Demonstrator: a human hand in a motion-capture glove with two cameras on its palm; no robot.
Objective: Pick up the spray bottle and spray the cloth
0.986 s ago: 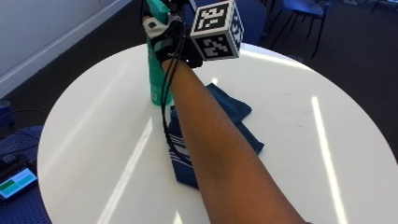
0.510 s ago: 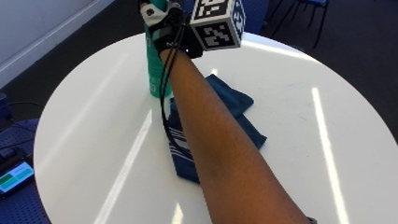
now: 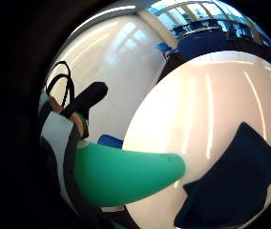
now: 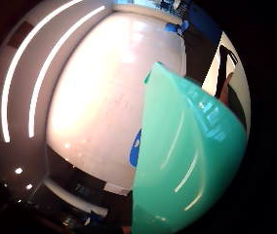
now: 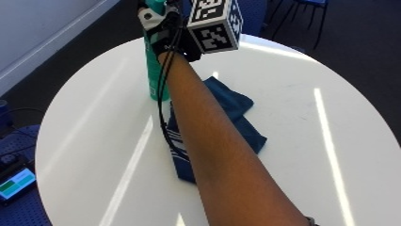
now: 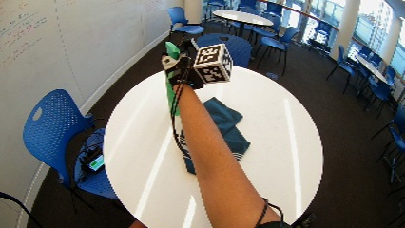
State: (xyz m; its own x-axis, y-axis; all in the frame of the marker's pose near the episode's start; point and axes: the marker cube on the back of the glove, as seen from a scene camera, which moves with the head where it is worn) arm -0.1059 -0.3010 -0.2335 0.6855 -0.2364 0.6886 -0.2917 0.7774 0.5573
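Right hand: the gloved hand [image 5: 164,33] is wrapped round the upper part of the spray bottle [image 5: 154,70], fingers curled about its body; in the wide outside view the hand [image 6: 179,66] sits at the far end of the outstretched arm
Spray bottle: green, upright, its body hanging straight down below the hand; its base is at the white round table [image 5: 94,136], though whether it touches the top or is just clear of it cannot be told; the green body [image 4: 187,161] fills much of the thumb side palm view and lies close under the palm in the little finger side view [image 3: 126,174]
Cloth: a dark blue cloth [image 5: 241,122] with pale stripes at one end lies crumpled on the table, below the forearm and to the hand's right of the bottle, just beside its base; part of it is hidden by the arm; it shows also beyond the bottle's base in the palm view [image 3: 235,181]
Around: blue chair [image 6: 53,128] stands beside the table, well apart from the hand
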